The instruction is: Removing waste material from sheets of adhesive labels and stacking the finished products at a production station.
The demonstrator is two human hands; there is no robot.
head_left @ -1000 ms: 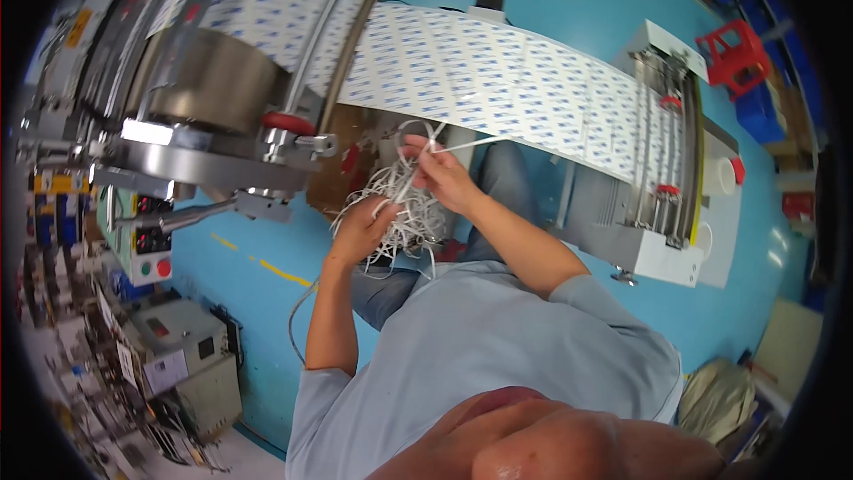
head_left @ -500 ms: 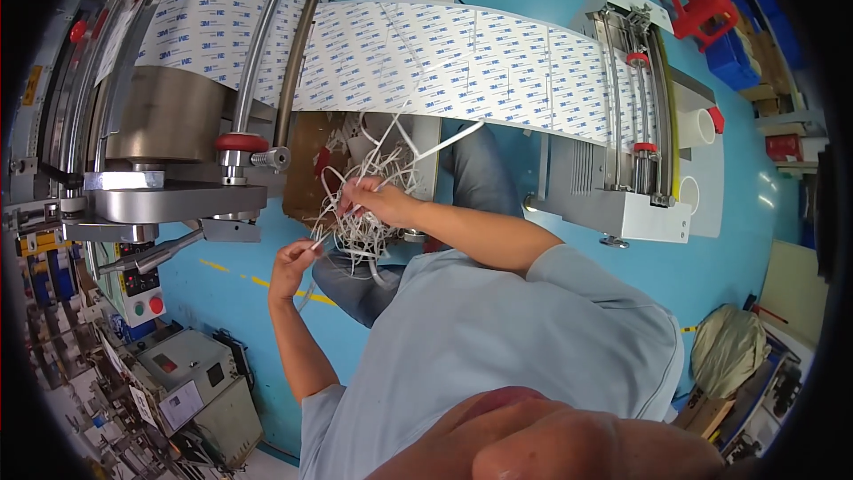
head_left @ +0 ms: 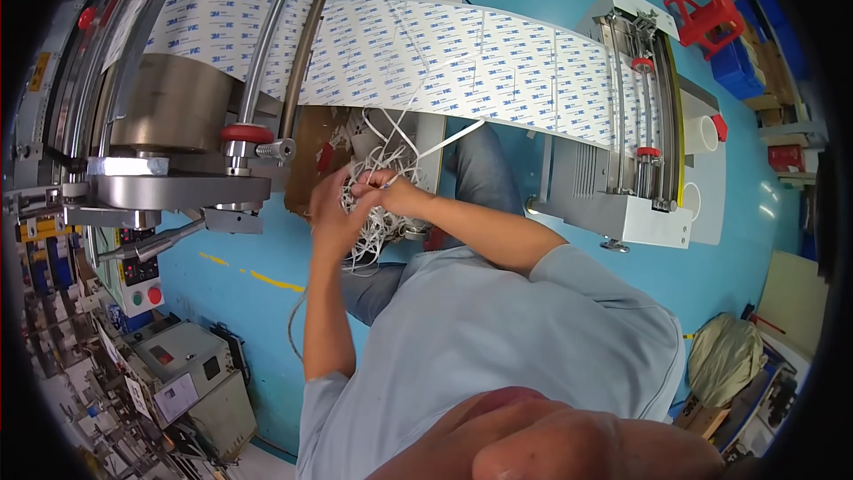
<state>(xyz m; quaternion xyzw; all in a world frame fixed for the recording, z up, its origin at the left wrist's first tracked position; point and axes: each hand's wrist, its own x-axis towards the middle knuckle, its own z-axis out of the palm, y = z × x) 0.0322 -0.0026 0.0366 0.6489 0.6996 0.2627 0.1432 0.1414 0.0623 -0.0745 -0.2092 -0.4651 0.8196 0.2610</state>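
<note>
A loose tangle of narrow white strips (head_left: pixel 380 233) hangs in front of my legs, below the wide printed sheet. My left hand (head_left: pixel 336 215) is at the tangle's left side, its fingers curled round strips and its thumb toward the other hand; part of its grip is hidden. Beside it, nearly touching, my right hand (head_left: pixel 400 197) is closed on strips at the upper part of the tangle. Several longer strips run up from the tangle to the sheet's near edge, and one flat white strip (head_left: pixel 458 133) slants up to the right.
White sheet with blue print (head_left: pixel 444 53) spans between a left machine with a metal roller (head_left: pixel 173 107) and a right machine with rods (head_left: pixel 653 220). A cardboard box (head_left: pixel 306 156) stands behind the tangle. A red stool (head_left: pixel 706 18) is far right, a grey cabinet (head_left: pixel 178 364) lower left.
My left hand has moved up and right, from the lower left of the tangle to beside my right hand. My right hand stays at the strips, shifted slightly right.
</note>
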